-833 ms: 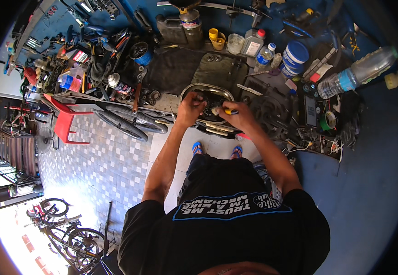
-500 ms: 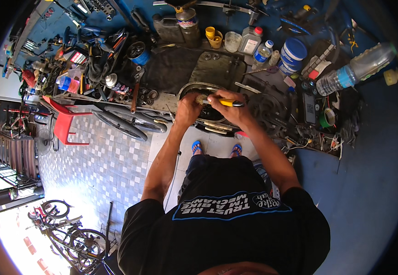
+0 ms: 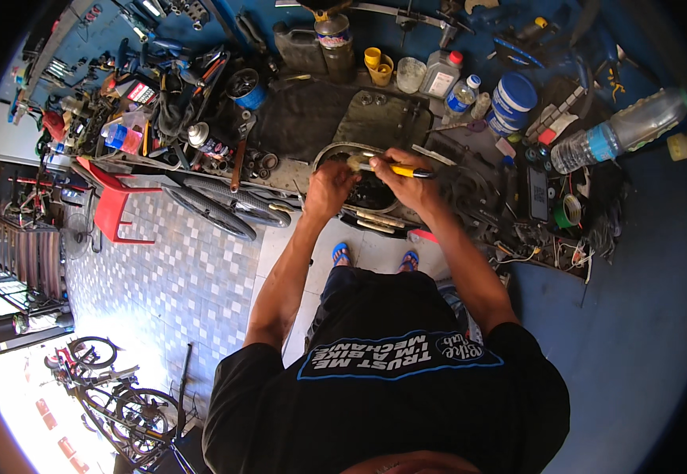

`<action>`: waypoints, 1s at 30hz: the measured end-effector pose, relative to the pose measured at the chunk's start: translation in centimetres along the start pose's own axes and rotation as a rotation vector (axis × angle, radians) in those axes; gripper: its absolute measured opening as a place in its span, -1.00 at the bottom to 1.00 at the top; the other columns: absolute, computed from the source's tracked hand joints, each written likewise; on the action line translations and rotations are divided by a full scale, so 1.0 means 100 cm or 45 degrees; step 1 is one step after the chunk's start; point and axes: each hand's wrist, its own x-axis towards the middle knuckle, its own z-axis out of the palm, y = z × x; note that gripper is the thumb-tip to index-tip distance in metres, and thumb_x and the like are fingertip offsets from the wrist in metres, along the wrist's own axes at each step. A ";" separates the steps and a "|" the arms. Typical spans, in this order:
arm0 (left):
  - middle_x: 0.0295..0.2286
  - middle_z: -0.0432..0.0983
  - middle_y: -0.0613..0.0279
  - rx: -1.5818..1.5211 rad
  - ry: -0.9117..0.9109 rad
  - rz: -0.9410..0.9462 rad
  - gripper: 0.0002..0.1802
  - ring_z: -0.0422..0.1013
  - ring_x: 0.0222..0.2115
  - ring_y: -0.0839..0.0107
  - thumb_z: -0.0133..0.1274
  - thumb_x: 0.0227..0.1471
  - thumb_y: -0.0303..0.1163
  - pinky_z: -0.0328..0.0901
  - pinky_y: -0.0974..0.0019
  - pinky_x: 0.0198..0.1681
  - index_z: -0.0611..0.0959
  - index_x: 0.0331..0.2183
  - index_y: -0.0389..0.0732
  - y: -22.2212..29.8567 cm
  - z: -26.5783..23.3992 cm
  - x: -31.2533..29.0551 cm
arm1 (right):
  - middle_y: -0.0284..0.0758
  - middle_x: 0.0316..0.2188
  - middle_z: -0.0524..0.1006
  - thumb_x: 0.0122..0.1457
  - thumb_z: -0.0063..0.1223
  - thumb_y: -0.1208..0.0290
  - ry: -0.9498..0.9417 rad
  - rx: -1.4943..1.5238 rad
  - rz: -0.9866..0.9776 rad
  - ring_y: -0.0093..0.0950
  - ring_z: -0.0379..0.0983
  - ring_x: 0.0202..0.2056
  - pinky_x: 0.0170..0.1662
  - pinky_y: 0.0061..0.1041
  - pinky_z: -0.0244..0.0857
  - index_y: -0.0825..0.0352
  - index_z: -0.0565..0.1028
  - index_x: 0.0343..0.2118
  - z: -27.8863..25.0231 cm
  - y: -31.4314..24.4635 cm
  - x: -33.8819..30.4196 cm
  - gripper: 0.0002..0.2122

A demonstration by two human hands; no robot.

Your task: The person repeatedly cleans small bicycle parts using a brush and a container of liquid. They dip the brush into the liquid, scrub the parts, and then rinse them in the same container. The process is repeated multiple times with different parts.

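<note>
My right hand (image 3: 408,188) is closed around a brush with a yellow and black handle (image 3: 408,170). Its tan bristles (image 3: 354,162) point left, close to the fingers of my left hand (image 3: 329,189). Those fingers are curled together; whatever they pinch is too small and too covered to name. Both hands are over an oval metal basin (image 3: 321,153) at the bench's front edge, and its dark inside is partly hidden by them.
Dark mats (image 3: 300,114) cover the bench behind the basin. Bottles, a blue-and-white tub (image 3: 511,103) and yellow cups (image 3: 380,69) line the back. Tools crowd the left, bike parts the right. A red chair (image 3: 114,201) and bicycle tyres (image 3: 209,207) are at the left.
The bench has shifted slightly right in the picture. My right hand and the brush are a little farther right, and the bristles sit slightly higher beside my left fingers.
</note>
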 end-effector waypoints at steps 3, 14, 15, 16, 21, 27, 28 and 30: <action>-0.40 0.60 0.06 -0.021 0.059 0.087 -0.70 0.56 -0.40 0.16 0.43 -0.07 -0.40 0.44 0.15 -0.32 0.68 -0.32 -0.31 0.006 0.001 -0.001 | -0.26 -0.54 0.56 0.28 0.21 0.02 0.022 -0.055 0.112 -0.36 0.53 -0.49 -0.38 -0.41 0.37 0.32 0.57 -0.35 0.001 0.014 0.005 -0.63; -0.28 0.62 0.03 -0.084 -0.012 0.122 -0.66 0.57 -0.39 0.27 0.40 -0.02 -0.44 0.47 0.23 -0.29 0.68 -0.19 -0.33 -0.004 0.003 0.000 | -0.15 -0.50 0.60 0.20 0.24 0.01 -0.078 -0.368 0.116 -0.08 0.58 -0.39 -0.37 -0.26 0.42 0.26 0.58 -0.38 -0.008 0.034 -0.022 -0.65; -0.29 0.61 0.04 -0.033 -0.033 0.105 -0.66 0.57 -0.39 0.27 0.40 -0.02 -0.43 0.46 0.22 -0.30 0.68 -0.20 -0.33 -0.003 0.002 0.000 | -0.15 -0.50 0.60 0.21 0.24 0.01 -0.068 -0.316 0.193 -0.08 0.58 -0.39 -0.37 -0.26 0.42 0.26 0.59 -0.37 -0.010 0.029 -0.020 -0.65; -0.31 0.61 0.04 0.017 -0.055 0.089 -0.66 0.56 -0.40 0.26 0.40 -0.02 -0.42 0.45 0.22 -0.32 0.68 -0.20 -0.33 -0.003 0.001 0.000 | -0.17 -0.49 0.61 0.24 0.22 0.03 -0.038 -0.308 0.186 -0.19 0.62 -0.40 -0.36 -0.31 0.41 0.27 0.60 -0.32 -0.011 0.025 -0.015 -0.66; -0.37 0.56 -0.03 0.061 -0.002 0.200 -0.63 0.53 -0.39 0.11 0.43 -0.07 -0.35 0.41 0.12 -0.31 0.69 -0.23 -0.33 -0.012 0.004 0.000 | -0.22 -0.48 0.61 0.25 0.24 0.12 -0.074 -0.035 -0.089 -0.33 0.59 -0.44 -0.33 -0.43 0.40 0.29 0.62 -0.29 -0.004 -0.025 -0.014 -0.72; -0.41 0.56 -0.01 0.082 0.001 0.117 -0.62 0.53 -0.40 0.08 0.46 -0.11 -0.30 0.40 0.09 -0.32 0.70 -0.29 -0.33 0.007 -0.004 -0.002 | -0.21 -0.50 0.61 0.26 0.23 0.18 -0.064 -0.192 0.076 -0.38 0.57 -0.47 -0.37 -0.43 0.39 0.33 0.59 -0.32 -0.013 -0.016 -0.009 -0.73; -0.41 0.56 -0.01 0.089 0.032 0.177 -0.62 0.53 -0.40 0.08 0.46 -0.11 -0.30 0.39 0.09 -0.32 0.70 -0.29 -0.33 0.003 -0.003 -0.002 | -0.21 -0.50 0.61 0.26 0.24 0.17 -0.075 -0.126 0.001 -0.39 0.57 -0.47 -0.36 -0.44 0.39 0.33 0.60 -0.31 -0.009 -0.027 -0.011 -0.73; -0.43 0.56 0.00 0.089 0.047 0.198 -0.61 0.52 -0.41 0.07 0.46 -0.11 -0.29 0.39 0.08 -0.32 0.70 -0.30 -0.33 0.002 -0.002 -0.003 | -0.23 -0.51 0.61 0.27 0.24 0.19 -0.128 -0.011 0.049 -0.46 0.57 -0.46 -0.36 -0.45 0.39 0.32 0.61 -0.28 -0.008 -0.031 -0.011 -0.75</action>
